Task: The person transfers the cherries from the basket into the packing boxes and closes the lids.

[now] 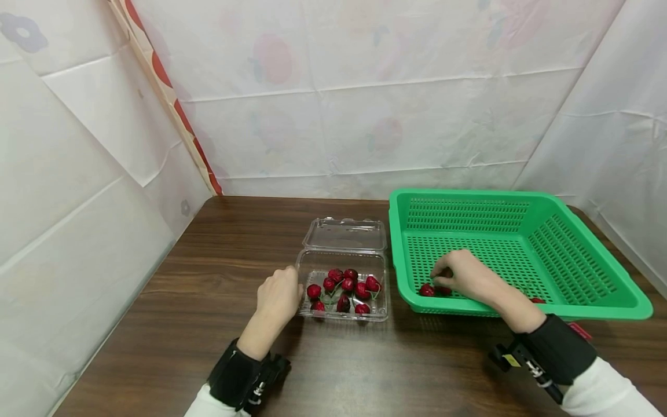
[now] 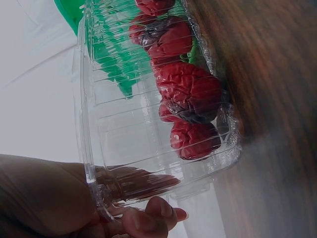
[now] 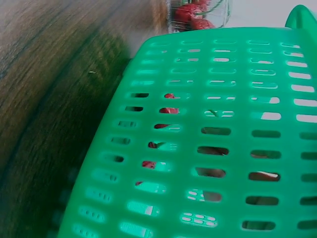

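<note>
My left hand [image 1: 278, 295] grips the left rim of a clear plastic clamshell box [image 1: 383, 307], as its curled fingers [image 2: 143, 223] at the box corner show in the left wrist view. Several dark red cherries [image 1: 348, 285], some with green stems, lie in the box, whose lid [image 1: 345, 234] is folded back. Over on the right, my right hand [image 1: 466, 275] reaches into a green basket [image 1: 521, 311] and pinches a dark cherry [image 1: 445, 272] between thumb and fingers. Below it, another cherry [image 1: 427, 290] lies by the basket's near left corner. The basket wall mostly hides this hand in the right wrist view.
Box and basket stand side by side on a dark wooden table [image 1: 208, 278]. One more cherry [image 1: 537, 300] shows at the basket's near wall. White patterned sheets [image 1: 354, 104] hang behind the table and along both sides.
</note>
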`<control>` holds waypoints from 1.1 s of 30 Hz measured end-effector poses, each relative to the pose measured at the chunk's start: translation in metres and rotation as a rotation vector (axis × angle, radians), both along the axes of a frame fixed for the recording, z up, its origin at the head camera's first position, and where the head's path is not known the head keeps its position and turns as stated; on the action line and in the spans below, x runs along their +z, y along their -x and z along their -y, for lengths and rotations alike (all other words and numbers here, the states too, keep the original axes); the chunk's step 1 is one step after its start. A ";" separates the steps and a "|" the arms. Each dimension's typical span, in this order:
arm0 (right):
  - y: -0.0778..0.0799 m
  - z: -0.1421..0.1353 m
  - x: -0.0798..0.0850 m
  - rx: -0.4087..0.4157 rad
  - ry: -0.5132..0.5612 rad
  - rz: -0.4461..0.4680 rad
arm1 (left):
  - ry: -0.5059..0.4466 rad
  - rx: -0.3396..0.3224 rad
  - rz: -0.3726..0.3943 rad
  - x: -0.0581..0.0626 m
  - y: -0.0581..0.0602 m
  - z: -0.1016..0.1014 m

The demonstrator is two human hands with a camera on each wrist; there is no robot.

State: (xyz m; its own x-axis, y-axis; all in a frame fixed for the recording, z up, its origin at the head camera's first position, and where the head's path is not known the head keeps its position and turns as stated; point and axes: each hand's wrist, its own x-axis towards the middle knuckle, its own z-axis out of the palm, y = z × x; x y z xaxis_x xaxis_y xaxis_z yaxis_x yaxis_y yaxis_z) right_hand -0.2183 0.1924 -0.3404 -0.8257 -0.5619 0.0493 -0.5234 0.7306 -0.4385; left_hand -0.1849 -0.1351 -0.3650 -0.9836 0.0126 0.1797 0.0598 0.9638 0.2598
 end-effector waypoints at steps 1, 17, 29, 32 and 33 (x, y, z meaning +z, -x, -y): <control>0.000 0.000 0.000 -0.005 -0.002 -0.006 | 0.001 0.001 -0.001 0.000 0.000 0.000; -0.004 -0.001 0.004 -0.103 0.065 -0.036 | -0.008 0.006 0.013 0.002 0.000 0.000; -0.007 -0.003 0.008 -0.215 0.155 -0.051 | -0.004 0.000 0.019 0.003 -0.001 0.000; -0.008 -0.004 0.008 -0.244 0.169 -0.071 | -0.005 0.002 0.015 0.003 -0.001 0.000; -0.009 -0.004 0.009 -0.251 0.174 -0.074 | -0.005 0.002 0.016 0.003 -0.001 0.000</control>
State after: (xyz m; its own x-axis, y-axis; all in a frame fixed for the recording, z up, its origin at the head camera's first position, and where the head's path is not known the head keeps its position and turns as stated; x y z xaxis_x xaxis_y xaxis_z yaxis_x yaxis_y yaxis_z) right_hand -0.2098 0.1966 -0.3317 -0.9283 -0.3184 0.1922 -0.3711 0.7583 -0.5360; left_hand -0.1838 -0.1348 -0.3623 -0.9864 0.0102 0.1642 0.0541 0.9627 0.2652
